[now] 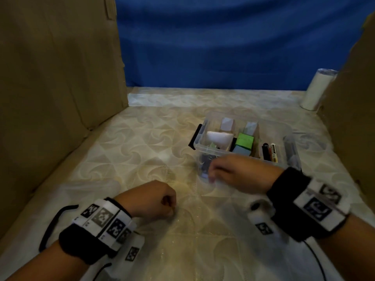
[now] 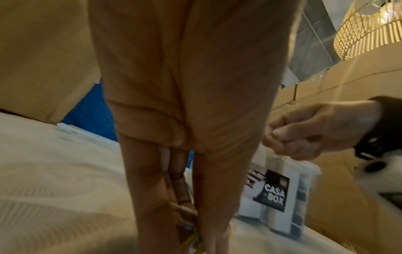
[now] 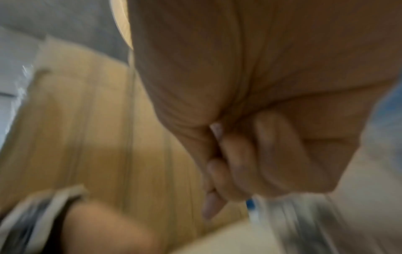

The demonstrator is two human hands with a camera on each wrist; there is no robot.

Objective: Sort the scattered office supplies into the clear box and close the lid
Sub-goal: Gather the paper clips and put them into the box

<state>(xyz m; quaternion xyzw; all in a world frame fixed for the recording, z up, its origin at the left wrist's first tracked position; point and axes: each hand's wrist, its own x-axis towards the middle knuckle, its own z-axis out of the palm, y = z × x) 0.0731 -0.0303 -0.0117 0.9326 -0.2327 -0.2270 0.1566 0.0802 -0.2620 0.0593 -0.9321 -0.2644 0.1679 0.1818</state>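
Observation:
The clear box point(image 1: 205, 149) stands open right of centre on the patterned tabletop, its label point(image 2: 275, 192) facing my left wrist. Inside lie a white piece point(image 1: 219, 138), a green block point(image 1: 245, 140), a blue block point(image 1: 241, 151) and pens point(image 1: 271, 152). My right hand point(image 1: 213, 175) hovers over the box's near left corner with fingers curled and thumb against them point(image 2: 274, 137); nothing shows between them, and the right wrist view is blurred. My left hand point(image 1: 170, 207) is down on the table left of the box, fingertips pinching a small yellow thing point(image 2: 192, 240).
Cardboard walls close in the left side point(image 1: 60, 78) and the right side point(image 1: 353, 118). A blue cloth point(image 1: 223, 47) hangs behind. A white cylinder point(image 1: 316, 90) stands at the back right. A black latch point(image 1: 194, 136) sticks out of the box's left end.

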